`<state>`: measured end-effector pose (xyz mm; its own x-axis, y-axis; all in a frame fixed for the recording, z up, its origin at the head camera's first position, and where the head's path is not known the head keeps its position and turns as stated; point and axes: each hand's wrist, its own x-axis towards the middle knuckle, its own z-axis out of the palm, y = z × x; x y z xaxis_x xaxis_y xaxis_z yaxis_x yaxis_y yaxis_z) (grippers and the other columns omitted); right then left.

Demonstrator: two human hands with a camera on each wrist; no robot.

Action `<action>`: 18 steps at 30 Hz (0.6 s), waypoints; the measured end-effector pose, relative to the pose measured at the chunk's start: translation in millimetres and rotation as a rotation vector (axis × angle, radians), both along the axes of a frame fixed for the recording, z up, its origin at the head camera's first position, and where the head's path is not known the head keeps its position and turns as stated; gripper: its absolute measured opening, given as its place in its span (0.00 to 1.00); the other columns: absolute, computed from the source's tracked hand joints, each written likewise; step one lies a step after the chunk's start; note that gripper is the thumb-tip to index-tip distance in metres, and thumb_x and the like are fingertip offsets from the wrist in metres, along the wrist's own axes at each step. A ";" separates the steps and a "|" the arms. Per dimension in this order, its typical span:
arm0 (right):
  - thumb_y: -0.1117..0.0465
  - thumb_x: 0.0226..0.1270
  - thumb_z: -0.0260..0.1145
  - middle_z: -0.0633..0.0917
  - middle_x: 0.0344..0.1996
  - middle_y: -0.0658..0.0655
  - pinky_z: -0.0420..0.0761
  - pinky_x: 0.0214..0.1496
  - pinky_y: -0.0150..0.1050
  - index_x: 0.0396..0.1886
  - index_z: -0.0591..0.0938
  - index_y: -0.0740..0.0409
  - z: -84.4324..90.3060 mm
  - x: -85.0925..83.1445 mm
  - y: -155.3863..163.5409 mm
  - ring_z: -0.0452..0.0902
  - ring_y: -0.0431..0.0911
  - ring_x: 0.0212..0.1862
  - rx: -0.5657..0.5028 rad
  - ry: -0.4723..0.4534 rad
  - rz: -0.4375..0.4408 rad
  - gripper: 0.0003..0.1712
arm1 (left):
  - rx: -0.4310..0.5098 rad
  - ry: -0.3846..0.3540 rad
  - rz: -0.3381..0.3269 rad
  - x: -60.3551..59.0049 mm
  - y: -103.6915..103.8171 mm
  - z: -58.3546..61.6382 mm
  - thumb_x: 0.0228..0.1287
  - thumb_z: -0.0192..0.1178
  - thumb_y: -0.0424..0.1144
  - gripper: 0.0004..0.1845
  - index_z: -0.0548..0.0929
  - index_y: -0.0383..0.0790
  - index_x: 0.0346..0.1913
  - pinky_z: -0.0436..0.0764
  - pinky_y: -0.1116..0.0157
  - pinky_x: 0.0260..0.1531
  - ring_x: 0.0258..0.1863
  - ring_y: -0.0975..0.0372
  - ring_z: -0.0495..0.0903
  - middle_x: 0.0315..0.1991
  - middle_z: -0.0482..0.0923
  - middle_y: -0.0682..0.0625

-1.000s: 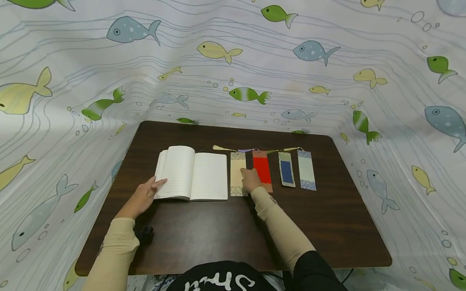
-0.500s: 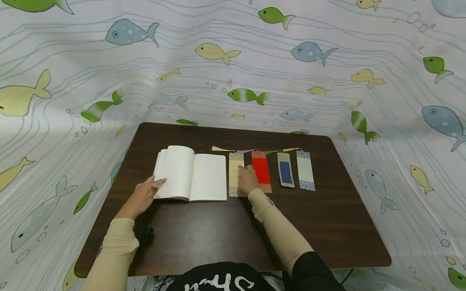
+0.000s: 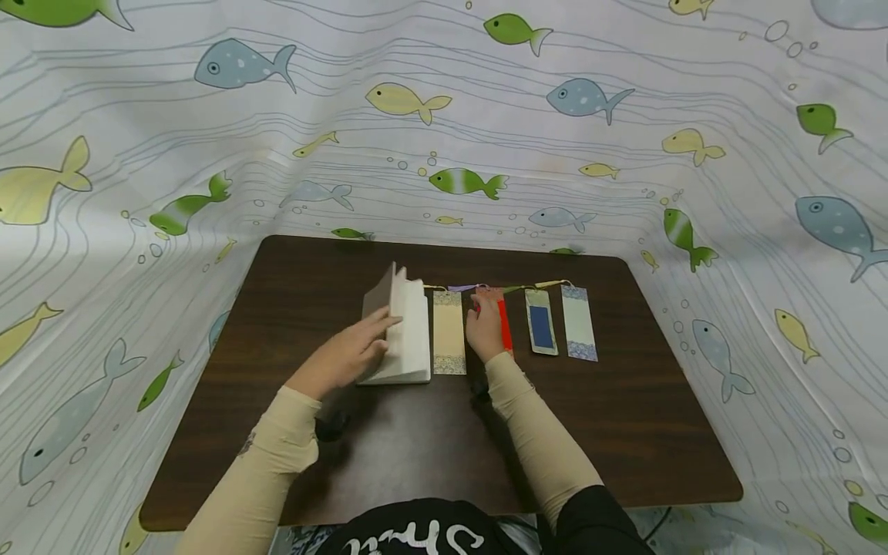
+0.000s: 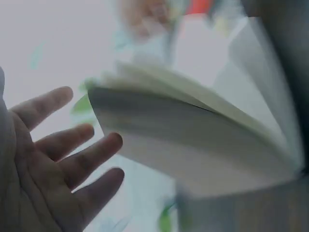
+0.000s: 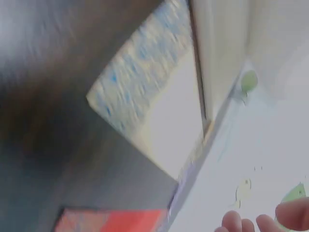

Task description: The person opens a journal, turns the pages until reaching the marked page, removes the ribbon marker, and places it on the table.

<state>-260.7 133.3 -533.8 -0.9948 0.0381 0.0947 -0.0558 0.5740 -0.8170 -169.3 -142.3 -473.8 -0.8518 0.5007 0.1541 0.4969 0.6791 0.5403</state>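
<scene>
A lined notebook (image 3: 414, 339) stands half folded over, its left cover and pages raised nearly upright. My left hand (image 3: 347, 356) is at the raised cover; in the left wrist view its fingers (image 4: 91, 162) are spread and fairly straight beside the blurred cover (image 4: 193, 154). To the notebook's right lies a beige bookmark (image 3: 449, 331) with patterned ends. My right hand (image 3: 487, 327) hovers over the red bookmark (image 3: 506, 327), covering part of it. In the right wrist view only fingertips (image 5: 289, 216) show, loosely bent, with nothing visible between them.
Farther right lie a blue-centred bookmark (image 3: 542, 325) and a pale bookmark (image 3: 580, 320) with blue patterned ends. Tassels (image 3: 551, 284) stretch along their top ends. The dark wooden table (image 3: 624, 432) backs onto a fish-print cloth (image 3: 444, 116).
My left hand has moved right, swinging the notebook's left side up and over from lying flat. My right hand has shifted from the beige bookmark up and right over the red one.
</scene>
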 end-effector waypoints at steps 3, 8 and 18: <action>0.67 0.79 0.55 0.72 0.66 0.67 0.77 0.56 0.54 0.70 0.71 0.67 2.3 -1.2 4.3 0.73 0.60 0.61 -0.065 -0.014 -0.007 0.23 | -0.107 -0.072 -0.067 -6.5 23.2 -23.1 0.79 0.46 0.55 0.32 0.69 0.37 0.75 0.68 0.44 0.68 0.72 0.42 0.66 0.76 0.61 0.36; 0.65 0.80 0.56 0.73 0.63 0.67 0.78 0.52 0.50 0.73 0.69 0.66 -5.2 2.0 2.0 0.75 0.57 0.53 -0.043 -0.083 0.045 0.25 | -0.345 -0.139 -0.049 -5.0 39.0 -56.9 0.78 0.49 0.57 0.30 0.75 0.40 0.71 0.70 0.42 0.66 0.72 0.45 0.67 0.74 0.67 0.41; 0.61 0.78 0.60 0.72 0.68 0.66 0.71 0.70 0.56 0.72 0.71 0.66 -1.2 -1.2 -24.3 0.70 0.60 0.68 0.341 0.009 0.239 0.27 | -0.198 -0.134 -0.057 -22.4 18.4 -49.7 0.80 0.51 0.51 0.25 0.79 0.37 0.67 0.66 0.41 0.68 0.71 0.41 0.68 0.72 0.69 0.36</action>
